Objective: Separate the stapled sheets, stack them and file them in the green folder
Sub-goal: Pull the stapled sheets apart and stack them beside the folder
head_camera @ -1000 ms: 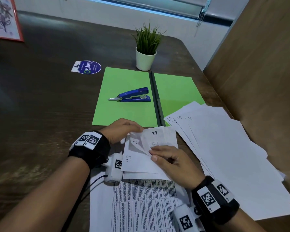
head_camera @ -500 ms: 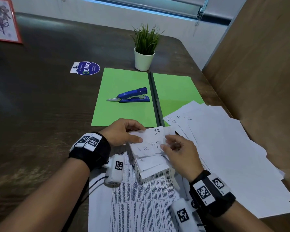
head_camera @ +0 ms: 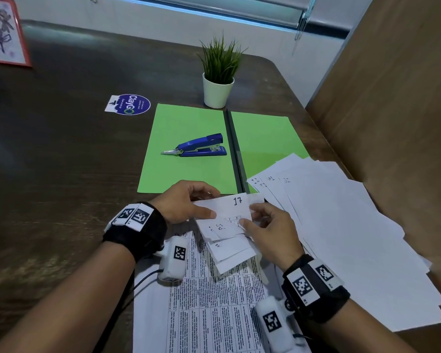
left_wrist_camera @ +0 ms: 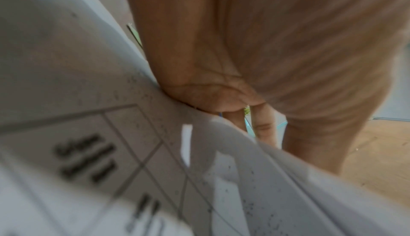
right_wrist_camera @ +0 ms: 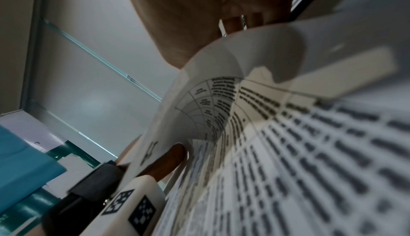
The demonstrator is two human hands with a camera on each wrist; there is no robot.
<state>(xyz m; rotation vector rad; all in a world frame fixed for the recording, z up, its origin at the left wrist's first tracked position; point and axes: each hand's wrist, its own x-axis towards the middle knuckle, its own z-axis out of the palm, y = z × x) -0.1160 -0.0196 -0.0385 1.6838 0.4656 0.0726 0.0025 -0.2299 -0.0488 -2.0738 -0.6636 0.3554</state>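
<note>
far left on the dark tabletop (head_camera: 61,154) leans a framed flower print (head_camera: 3,34), and nearer the middle lies a round blue sticker (head_camera: 131,104). the green folder (head_camera: 189,169) lies open and flat, a blue stapler (head_camera: 199,147) resting on its left leaf and a small potted plant (head_camera: 218,75) standing just beyond its far edge. near the front, the left hand (head_camera: 186,202) pinches the left corner of the stapled sheets (head_camera: 227,225), whose top pages are folded back toward the person, one marked 17; its grip is closed on the paper. the right hand (head_camera: 267,230) pinches the right side of the same folded pages, thumb on top, so both grips are grasping the bundle above a printed page (head_camera: 209,314) lying flat. to the right, loose white sheets (head_camera: 354,238) are fanned out untidily, partly over the folder's right leaf. the step in hand looks like separating: pages are being leafed through at the stapled corner. the next move likely calls for freeing the staple without tearing, adding those pages to the loose ones, squaring the lot, and moving the stapler off the folder before filing.
</note>
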